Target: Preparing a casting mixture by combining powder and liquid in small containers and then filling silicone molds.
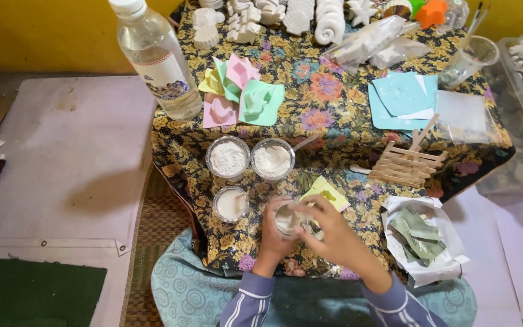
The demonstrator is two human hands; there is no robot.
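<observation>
Near the front edge of the flowered table (334,115), the left hand (272,237) wraps around a small clear cup (287,218), while the right hand (334,236) pinches something at its rim. Three cups of white powder (229,158) stand just left and beyond.

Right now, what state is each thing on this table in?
small cup: upright, held by left hand and right hand
two powder cups: upright, filled
cup of white liquid: upright, filled
water bottle: capped, mostly empty
clear cup: holds brushes
</observation>
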